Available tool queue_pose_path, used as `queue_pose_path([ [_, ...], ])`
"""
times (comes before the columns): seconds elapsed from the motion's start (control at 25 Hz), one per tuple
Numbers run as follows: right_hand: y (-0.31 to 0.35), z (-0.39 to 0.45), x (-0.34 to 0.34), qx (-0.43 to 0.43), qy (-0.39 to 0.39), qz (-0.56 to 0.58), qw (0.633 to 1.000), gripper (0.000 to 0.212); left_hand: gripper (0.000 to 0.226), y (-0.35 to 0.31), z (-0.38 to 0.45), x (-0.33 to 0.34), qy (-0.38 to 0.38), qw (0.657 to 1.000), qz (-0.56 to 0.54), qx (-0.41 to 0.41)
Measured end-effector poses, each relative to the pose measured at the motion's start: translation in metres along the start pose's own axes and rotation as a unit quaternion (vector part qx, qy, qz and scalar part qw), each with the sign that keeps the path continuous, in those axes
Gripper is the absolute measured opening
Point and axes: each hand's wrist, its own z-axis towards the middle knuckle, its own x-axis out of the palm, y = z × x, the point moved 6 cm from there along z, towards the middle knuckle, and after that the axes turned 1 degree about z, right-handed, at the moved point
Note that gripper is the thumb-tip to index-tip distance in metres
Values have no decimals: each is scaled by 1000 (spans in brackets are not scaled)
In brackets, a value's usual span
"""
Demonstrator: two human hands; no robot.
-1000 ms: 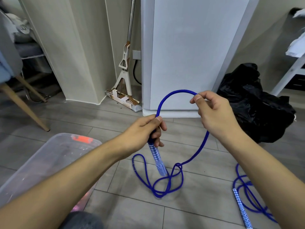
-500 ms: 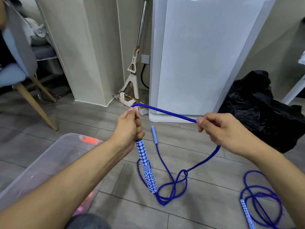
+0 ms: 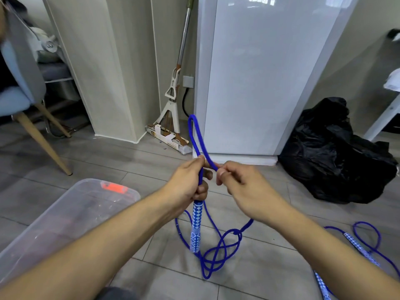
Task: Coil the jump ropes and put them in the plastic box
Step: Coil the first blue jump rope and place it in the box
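My left hand (image 3: 190, 185) grips the top of a blue-and-white patterned handle (image 3: 196, 226) of a blue jump rope (image 3: 218, 252), which hangs upright below the fist. A narrow loop of rope (image 3: 194, 135) stands up above that hand. My right hand (image 3: 242, 187) pinches the rope just right of the left hand, nearly touching it. The slack runs down from it to a tangle on the floor. A second blue jump rope (image 3: 368, 245) with patterned handles lies on the floor at the lower right. The clear plastic box (image 3: 65, 215) sits at the lower left.
A white cabinet (image 3: 259, 72) stands straight ahead, with a mop (image 3: 173, 94) leaning left of it. A black plastic bag (image 3: 337, 152) lies at the right. A chair with wooden legs (image 3: 43, 144) is at the left. The floor is grey tile.
My right hand has moved left to meet the left hand, folding the stretched rope into an upright loop. The left hand now grips the handle more vertically.
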Motion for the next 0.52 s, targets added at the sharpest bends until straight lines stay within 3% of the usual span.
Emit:
queue_pose_path([
  [0.24, 12, -1, 5, 37, -45, -34, 998, 33, 30, -12, -11, 4, 15, 1000, 5, 7],
  [0.52, 14, -7, 16, 12, 18, -49, 999, 32, 31, -19, -10, 1, 42, 994, 70, 72],
])
